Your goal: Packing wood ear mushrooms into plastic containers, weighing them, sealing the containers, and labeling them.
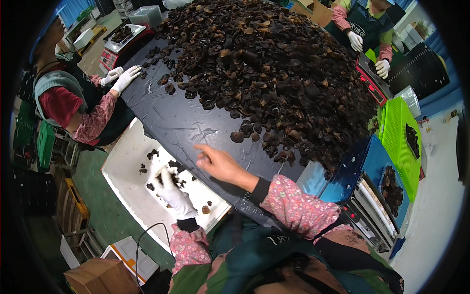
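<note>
My left hand (175, 195), in a white glove, reaches down into a white bin (120, 159) beside the table. Its fingers are bent around dark wood ear mushrooms (174, 165), and part of the grip is hidden. Several more small pieces lie scattered on the bin's floor. My right hand (219, 165) is bare and hovers over the near edge of the dark table (171, 117). It holds nothing; the forefinger is stretched out and the other fingers are loosely bent. Farther off, a large heap of wood ear mushrooms (264, 63) covers most of the tabletop.
A co-worker (73, 98) in white gloves stands at the left, near a red scale (117, 46). Another co-worker (362, 24) works behind a second scale (370, 81). Blue (362, 159) and green baskets (399, 132) stand at the right. A cardboard box (100, 277) sits lower left.
</note>
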Demonstrator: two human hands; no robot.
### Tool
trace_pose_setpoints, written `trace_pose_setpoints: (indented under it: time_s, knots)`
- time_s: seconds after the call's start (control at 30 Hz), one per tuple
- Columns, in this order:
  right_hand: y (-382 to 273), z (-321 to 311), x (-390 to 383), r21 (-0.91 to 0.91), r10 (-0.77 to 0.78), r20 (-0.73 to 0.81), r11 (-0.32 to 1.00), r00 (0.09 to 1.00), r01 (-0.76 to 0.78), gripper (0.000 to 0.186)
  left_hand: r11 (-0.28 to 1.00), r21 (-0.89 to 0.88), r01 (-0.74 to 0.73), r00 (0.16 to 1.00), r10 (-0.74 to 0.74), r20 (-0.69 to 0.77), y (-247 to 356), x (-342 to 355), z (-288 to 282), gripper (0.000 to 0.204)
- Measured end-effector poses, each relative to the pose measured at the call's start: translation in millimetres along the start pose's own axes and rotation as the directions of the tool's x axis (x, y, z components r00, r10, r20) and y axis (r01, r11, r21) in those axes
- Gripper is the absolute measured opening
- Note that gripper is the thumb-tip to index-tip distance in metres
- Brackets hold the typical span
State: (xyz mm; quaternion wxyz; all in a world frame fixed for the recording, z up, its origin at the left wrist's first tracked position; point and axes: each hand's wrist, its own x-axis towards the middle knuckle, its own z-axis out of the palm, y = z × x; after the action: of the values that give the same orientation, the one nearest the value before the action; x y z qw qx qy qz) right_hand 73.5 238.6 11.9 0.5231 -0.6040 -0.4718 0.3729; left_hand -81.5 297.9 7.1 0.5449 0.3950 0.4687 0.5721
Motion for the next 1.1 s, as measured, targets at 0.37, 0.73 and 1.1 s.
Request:
trace_pose_setpoints:
  time_s: [0.37, 0.73, 1.1]
  knots:
    - [43, -47, -22, -0.852, -0.319, -0.089, 0.515, 0.943, 0.094, 0.036, 0.960, 0.253, 0.122, 0.867, -0.227, 0.444, -24, -25, 21, 0.026]
    - [46, -120, -15, -0.623, -0.154, -0.399, 0.769, 0.904, -0.144, 0.029, 0.531, 0.624, -0.574, 0.648, -0.172, 0.742, -49, -33, 94, 0.078]
    - [40, -120, -18, -0.325, -0.035, -0.438, 0.938, 0.898, -0.122, 0.019, 0.363, 0.492, -0.791, 0.552, 0.079, 0.830, -60, -21, 93, 0.029]
